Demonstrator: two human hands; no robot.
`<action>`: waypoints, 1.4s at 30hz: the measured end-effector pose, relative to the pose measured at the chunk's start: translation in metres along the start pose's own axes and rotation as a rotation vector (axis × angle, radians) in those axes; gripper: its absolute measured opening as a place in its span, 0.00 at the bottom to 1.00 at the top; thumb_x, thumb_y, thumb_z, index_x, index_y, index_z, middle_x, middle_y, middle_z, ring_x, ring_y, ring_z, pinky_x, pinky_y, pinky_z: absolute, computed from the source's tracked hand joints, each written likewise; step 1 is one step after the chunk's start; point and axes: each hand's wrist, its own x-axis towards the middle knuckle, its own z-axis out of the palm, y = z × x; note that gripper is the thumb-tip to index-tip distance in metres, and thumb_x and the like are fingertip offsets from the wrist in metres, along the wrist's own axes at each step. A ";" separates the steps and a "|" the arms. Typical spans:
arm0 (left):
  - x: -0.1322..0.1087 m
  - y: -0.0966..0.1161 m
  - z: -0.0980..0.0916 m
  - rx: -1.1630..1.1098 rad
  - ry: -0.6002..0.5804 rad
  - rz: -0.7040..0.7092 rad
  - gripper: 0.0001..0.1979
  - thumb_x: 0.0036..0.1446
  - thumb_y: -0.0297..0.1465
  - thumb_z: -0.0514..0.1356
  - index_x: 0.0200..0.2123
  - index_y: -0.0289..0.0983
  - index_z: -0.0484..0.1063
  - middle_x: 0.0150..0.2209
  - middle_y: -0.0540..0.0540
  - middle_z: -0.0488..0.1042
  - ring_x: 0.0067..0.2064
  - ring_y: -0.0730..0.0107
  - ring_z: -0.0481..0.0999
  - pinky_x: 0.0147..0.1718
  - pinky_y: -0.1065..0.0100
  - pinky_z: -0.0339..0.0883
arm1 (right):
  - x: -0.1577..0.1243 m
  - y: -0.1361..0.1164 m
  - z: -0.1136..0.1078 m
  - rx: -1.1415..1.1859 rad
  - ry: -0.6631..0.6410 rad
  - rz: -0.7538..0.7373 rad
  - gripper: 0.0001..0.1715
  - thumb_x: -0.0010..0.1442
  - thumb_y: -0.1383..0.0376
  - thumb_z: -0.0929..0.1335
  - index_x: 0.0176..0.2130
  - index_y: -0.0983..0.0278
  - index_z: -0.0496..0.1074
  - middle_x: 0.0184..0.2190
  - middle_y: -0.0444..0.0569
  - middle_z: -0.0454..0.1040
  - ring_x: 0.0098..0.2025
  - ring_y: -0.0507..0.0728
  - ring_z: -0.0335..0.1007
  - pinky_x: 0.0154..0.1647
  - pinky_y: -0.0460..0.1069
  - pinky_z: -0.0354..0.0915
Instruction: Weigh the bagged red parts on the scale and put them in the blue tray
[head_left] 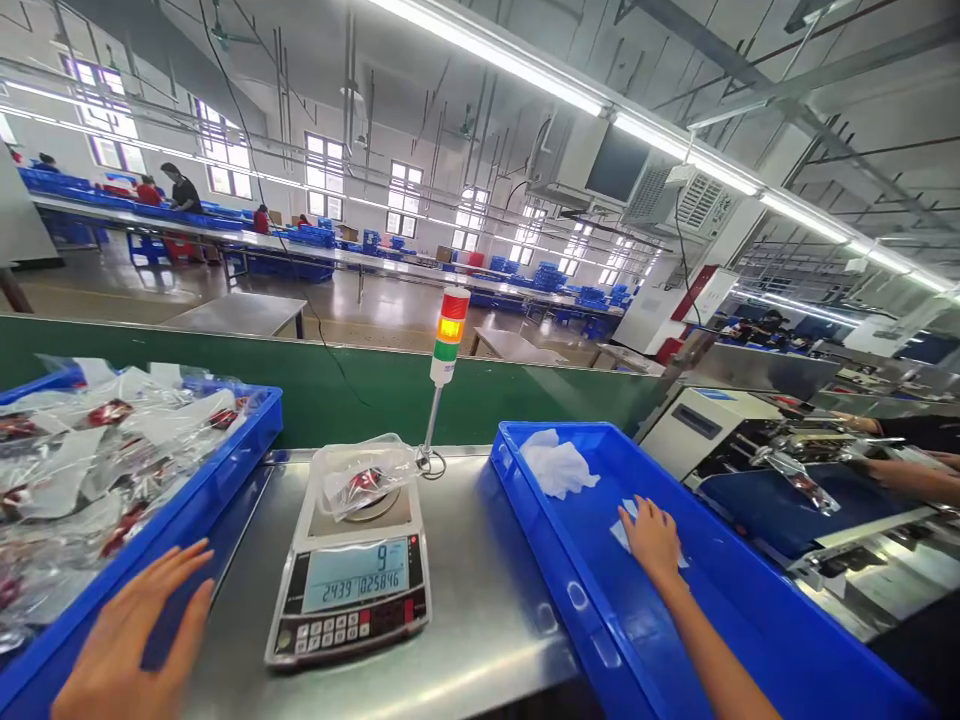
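Factory hall stretches away behind a green panel [225, 395], with long assembly tables and stacks of blue crates. On the near side runs a stainless steel workbench [487, 620], its front edge cut off by the bottom of the view.

A digital bench scale [349, 590] sits mid-bench, well apart from both hands, with a clear plastic bag [364, 478] holding a red item on its pan; the display shows 9. Just behind it rises a stack light [450, 335] on a thin pole.

At left, a blue plastic tray [142, 500] is heaped with more clear bags [82, 450] holding red items. The left hand [131, 640] lies palm down at the tray's near wall, fingers spread wide, holding nothing.

The right hand [652, 540] reaches into a second blue tray [750, 640], its fingers loosely together and lying on a small white sheet [626, 530], without a grip. The forearm angles in from the bottom edge. Crumpled white tissue [556, 463] lies near that tray's far wall.

Further right, a co-worker's hands [896, 475] work at a machine [787, 445].
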 end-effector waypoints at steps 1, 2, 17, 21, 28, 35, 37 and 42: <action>-0.011 0.006 0.003 -0.034 -0.023 -0.016 0.17 0.63 0.42 0.55 0.55 0.63 0.69 0.52 0.51 0.76 0.57 0.50 0.76 0.67 0.48 0.61 | -0.004 0.030 -0.003 -0.084 -0.022 0.147 0.43 0.62 0.45 0.56 0.62 0.70 0.68 0.68 0.75 0.59 0.72 0.84 0.46 0.63 0.85 0.43; -0.020 0.010 0.005 -0.056 -0.044 -0.041 0.16 0.63 0.43 0.55 0.53 0.62 0.70 0.52 0.52 0.76 0.56 0.51 0.76 0.67 0.49 0.62 | -0.010 0.057 -0.004 -0.158 -0.073 0.259 0.45 0.61 0.43 0.56 0.65 0.67 0.65 0.70 0.72 0.57 0.73 0.84 0.46 0.62 0.85 0.45; 0.015 0.061 0.047 -0.064 -0.213 0.194 0.14 0.69 0.41 0.53 0.48 0.44 0.74 0.49 0.47 0.80 0.54 0.57 0.78 0.57 0.55 0.72 | -0.031 0.086 -0.041 -0.446 -0.236 0.168 0.31 0.63 0.57 0.58 0.58 0.59 0.74 0.44 0.62 0.83 0.44 0.72 0.81 0.43 0.63 0.72; 0.030 0.075 0.083 -0.106 -0.323 0.248 0.17 0.70 0.40 0.50 0.49 0.41 0.75 0.50 0.44 0.80 0.57 0.56 0.76 0.57 0.53 0.72 | -0.042 0.075 -0.068 -0.271 -0.207 0.172 0.24 0.53 0.50 0.63 0.41 0.55 0.81 0.41 0.52 0.85 0.46 0.70 0.81 0.43 0.59 0.71; 0.042 0.079 0.132 -0.160 -0.459 0.210 0.17 0.64 0.37 0.51 0.45 0.37 0.76 0.52 0.36 0.79 0.60 0.46 0.73 0.60 0.44 0.68 | -0.072 0.005 -0.115 0.145 -0.033 0.158 0.22 0.43 0.45 0.69 0.30 0.57 0.81 0.32 0.51 0.85 0.43 0.71 0.81 0.43 0.57 0.71; 0.089 0.079 0.129 -0.169 -0.307 -0.077 0.14 0.62 0.39 0.52 0.37 0.38 0.73 0.38 0.40 0.82 0.42 0.54 0.82 0.46 0.56 0.75 | -0.076 -0.170 -0.078 0.690 -0.157 -0.123 0.18 0.49 0.50 0.75 0.34 0.61 0.80 0.36 0.50 0.84 0.42 0.64 0.81 0.50 0.57 0.73; 0.113 0.071 0.109 -0.146 -0.216 -0.190 0.15 0.61 0.41 0.53 0.40 0.38 0.73 0.38 0.41 0.82 0.40 0.56 0.83 0.44 0.58 0.75 | -0.077 -0.221 -0.041 0.803 -0.301 -0.231 0.15 0.52 0.53 0.74 0.35 0.61 0.80 0.37 0.50 0.84 0.42 0.62 0.80 0.50 0.56 0.74; 0.157 0.027 0.035 0.045 0.049 -0.337 0.18 0.57 0.41 0.54 0.42 0.34 0.73 0.37 0.37 0.80 0.41 0.48 0.83 0.49 0.47 0.74 | -0.089 -0.304 0.054 0.862 -0.632 -0.459 0.10 0.58 0.59 0.70 0.36 0.62 0.80 0.42 0.50 0.84 0.46 0.59 0.79 0.52 0.55 0.74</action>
